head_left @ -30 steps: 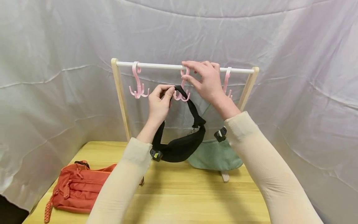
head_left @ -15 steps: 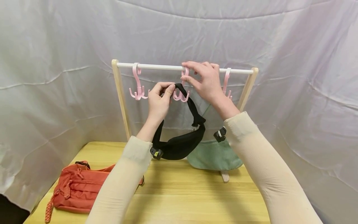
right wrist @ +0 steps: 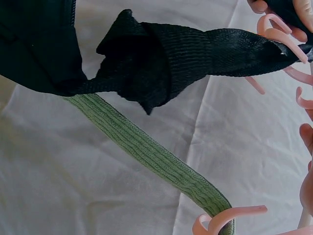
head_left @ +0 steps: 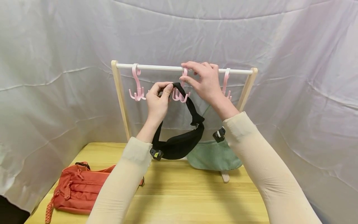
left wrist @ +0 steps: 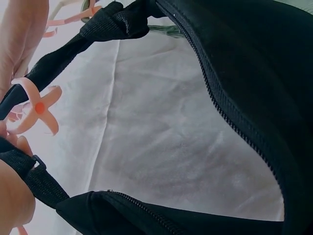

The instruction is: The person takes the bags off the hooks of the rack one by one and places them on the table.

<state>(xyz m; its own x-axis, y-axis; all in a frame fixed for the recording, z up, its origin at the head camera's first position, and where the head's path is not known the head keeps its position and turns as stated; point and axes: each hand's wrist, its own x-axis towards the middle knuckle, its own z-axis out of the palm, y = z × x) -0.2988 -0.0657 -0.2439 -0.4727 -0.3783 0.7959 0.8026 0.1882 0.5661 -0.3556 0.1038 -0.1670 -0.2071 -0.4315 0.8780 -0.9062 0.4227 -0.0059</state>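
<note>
A black bag (head_left: 181, 146) hangs from its strap, the top of which my left hand (head_left: 158, 104) pinches between thumb and fingers. That strap passes across the prongs of the middle pink hook (head_left: 180, 98); in the left wrist view the strap lies against the hook (left wrist: 40, 107). My right hand (head_left: 206, 82) pinches the same hook's upper stem, thumb in front, fingertips at the white rod (head_left: 162, 67). In the right wrist view the gathered black strap (right wrist: 188, 54) runs to the prongs. The left fingertips are partly hidden there.
A green corduroy bag (head_left: 215, 157) hangs at the right, its strap (right wrist: 156, 154) over another pink hook (right wrist: 234, 215). One more pink hook (head_left: 137, 85) hangs at the left. A red bag (head_left: 81, 189) lies on the wooden table (head_left: 173, 202). Grey cloth (head_left: 179, 34) stands behind.
My left hand has risen slightly with the black strap, and the bag hangs a little higher. The middle hook has shifted slightly left. My right hand has kept its hold.
</note>
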